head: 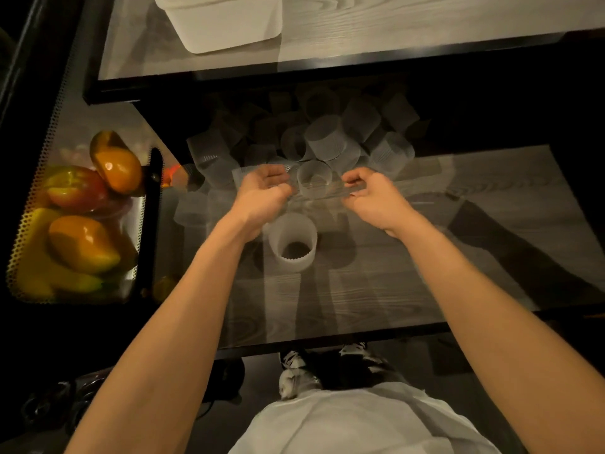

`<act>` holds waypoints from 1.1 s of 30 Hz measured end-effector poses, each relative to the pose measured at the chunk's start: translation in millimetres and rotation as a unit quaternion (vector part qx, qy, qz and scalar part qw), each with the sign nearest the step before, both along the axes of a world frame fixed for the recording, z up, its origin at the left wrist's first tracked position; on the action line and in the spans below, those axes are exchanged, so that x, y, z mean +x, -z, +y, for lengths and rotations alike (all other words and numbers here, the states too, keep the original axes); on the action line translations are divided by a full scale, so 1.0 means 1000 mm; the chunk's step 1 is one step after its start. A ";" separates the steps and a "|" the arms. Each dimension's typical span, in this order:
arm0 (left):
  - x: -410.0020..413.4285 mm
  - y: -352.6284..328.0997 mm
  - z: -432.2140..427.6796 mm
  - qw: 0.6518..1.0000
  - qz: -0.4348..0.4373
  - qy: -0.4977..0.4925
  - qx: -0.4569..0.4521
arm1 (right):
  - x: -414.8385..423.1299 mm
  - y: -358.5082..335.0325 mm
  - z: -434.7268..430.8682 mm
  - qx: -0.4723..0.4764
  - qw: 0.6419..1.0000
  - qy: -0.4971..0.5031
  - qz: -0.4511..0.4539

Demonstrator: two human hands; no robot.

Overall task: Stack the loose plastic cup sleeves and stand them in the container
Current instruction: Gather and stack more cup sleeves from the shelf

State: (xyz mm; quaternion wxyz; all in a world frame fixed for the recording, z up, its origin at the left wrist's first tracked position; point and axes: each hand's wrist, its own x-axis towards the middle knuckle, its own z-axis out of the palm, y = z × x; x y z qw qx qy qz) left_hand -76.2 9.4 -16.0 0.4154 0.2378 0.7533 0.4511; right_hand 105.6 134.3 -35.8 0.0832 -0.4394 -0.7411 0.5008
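A: On the dark glass-topped surface (425, 257), what's the status?

B: The biggest item is the pile of loose translucent ribbed plastic cup sleeves (327, 139). It sits on the far side, half in shadow, tumbled every way. The white rectangular plastic container (229, 40) is beyond it on the raised level, its inside out of frame. A perforated metal fruit basket (13, 263) is off to the left and not relevant.

A: Anything stacked?

B: One short frosted stack of sleeves (293, 247) stands upright on the near side, just beside the left wrist and well apart from the container.

A: Hands?

B: The left hand (262, 194) is curled round a sleeve at the pile's near edge. The right hand (376, 198) has thumb and forefinger nearly together, but it's blurred, so I can't tell if it holds anything. A single clear sleeve (314, 183) sits between them.

A: Step?

B: My read is nesting, early on, with most of the pile still loose. The next move needs the held sleeve lined up with the stack and slid on straight. Squeeze lightly, since the thin walls will likely buckle or bind.
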 end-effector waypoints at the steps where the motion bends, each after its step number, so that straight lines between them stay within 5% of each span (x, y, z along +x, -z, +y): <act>1: 0.002 0.000 0.008 1.000 -0.002 -0.003 -0.002 | 0.000 0.002 0.005 0.006 1.000 0.017 -0.001; 5: 0.011 0.003 0.043 0.999 0.020 -0.032 -0.015 | -0.008 0.010 0.026 0.013 0.997 0.073 -0.013; 7: 0.015 0.007 0.063 0.998 0.025 -0.055 -0.019 | -0.016 0.010 0.037 -0.092 0.985 0.143 0.005; 10: 0.017 0.010 0.090 0.995 0.042 -0.083 -0.047 | -0.024 0.000 0.051 -0.377 0.879 0.283 0.066; 12: 0.017 0.014 0.104 0.993 0.042 -0.095 -0.064 | -0.027 0.005 0.061 -0.441 0.832 0.325 0.085; 19: 0.019 0.024 0.131 0.983 0.046 -0.151 -0.091 | -0.049 0.018 0.073 -0.493 0.764 0.401 0.107; 33: 0.014 0.035 0.126 0.984 0.074 -0.143 -0.072 | -0.050 0.026 0.076 -0.509 0.732 0.439 0.115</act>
